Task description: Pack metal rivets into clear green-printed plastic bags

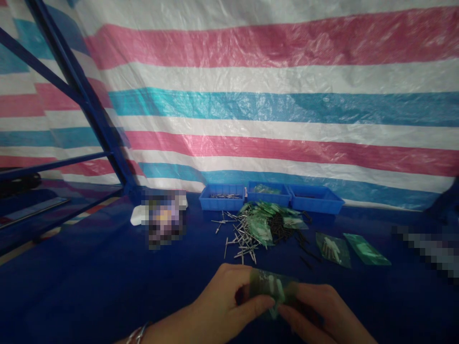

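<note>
Between my two hands, low in the head view, is a small clear green plastic bag [271, 285] with pale pieces showing inside. My left hand [234, 301] pinches its left side, thumb across the front. On the right side, my right hand [319, 308] grips the bag with thumb and fingers. Beyond them lies a heap of silver rivets [244, 239], dark screw-like pieces [281, 227] and green plastic bags [261, 229]. To the right rest a filled bag with tan and white pieces [333, 249] and another green bag [367, 249].
Three blue bins stand behind the heap: a left bin [222, 203] with metal pieces, a middle bin [268, 196] with green bags, and a right bin [317, 203]. A blurred-out package [165, 220] lies left on the blue tabletop [107, 282]. Blue frame bars [86, 105] rise at left before a striped sheet [268, 76].
</note>
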`<state>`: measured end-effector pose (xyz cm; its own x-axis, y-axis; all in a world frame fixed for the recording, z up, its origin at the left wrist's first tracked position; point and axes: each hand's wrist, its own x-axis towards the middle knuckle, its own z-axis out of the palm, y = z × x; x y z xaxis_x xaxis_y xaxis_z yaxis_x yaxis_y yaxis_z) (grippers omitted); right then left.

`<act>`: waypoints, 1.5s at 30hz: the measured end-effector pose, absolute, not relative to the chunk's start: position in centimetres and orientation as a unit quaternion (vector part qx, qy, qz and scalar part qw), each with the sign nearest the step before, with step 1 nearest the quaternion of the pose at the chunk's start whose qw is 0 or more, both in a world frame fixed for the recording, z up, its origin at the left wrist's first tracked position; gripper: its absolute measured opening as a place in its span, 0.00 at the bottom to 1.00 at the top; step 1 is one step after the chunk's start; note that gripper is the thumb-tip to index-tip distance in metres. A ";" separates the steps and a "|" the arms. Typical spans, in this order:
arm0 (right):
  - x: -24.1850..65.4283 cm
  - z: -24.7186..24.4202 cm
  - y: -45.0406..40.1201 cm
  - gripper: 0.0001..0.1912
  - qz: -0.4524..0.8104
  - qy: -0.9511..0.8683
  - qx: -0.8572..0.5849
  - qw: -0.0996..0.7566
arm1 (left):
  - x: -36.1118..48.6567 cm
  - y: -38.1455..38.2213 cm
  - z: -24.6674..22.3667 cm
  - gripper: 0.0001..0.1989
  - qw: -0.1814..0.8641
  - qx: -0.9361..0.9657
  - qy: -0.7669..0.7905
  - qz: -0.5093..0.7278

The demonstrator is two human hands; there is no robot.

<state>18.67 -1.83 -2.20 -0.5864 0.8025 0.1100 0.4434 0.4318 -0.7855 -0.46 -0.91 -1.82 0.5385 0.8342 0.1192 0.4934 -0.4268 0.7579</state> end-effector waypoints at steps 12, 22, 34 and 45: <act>17.6 3.5 10.0 0.17 0.257 -0.713 -0.530 0.380 | -1.6 0.9 -2.4 0.07 0.155 0.837 0.451 0.268; 18.0 2.5 11.9 0.14 0.290 -0.695 -0.577 0.317 | -1.5 0.5 -2.4 0.07 0.157 0.847 0.479 0.172; 15.6 -0.4 5.7 0.23 0.028 -0.831 -0.545 0.105 | -0.5 -0.7 -0.6 0.18 0.196 0.848 0.489 0.064; 15.3 -0.4 5.6 0.10 -0.097 -0.818 -0.554 0.122 | -0.4 -0.8 -0.5 0.20 0.166 0.866 0.468 0.054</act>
<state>15.33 5.56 -0.39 -0.3575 0.8823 0.3062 0.9294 0.3685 0.0233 -0.35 -0.81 -0.47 0.5554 0.8292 -0.0623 0.7933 -0.5059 0.3387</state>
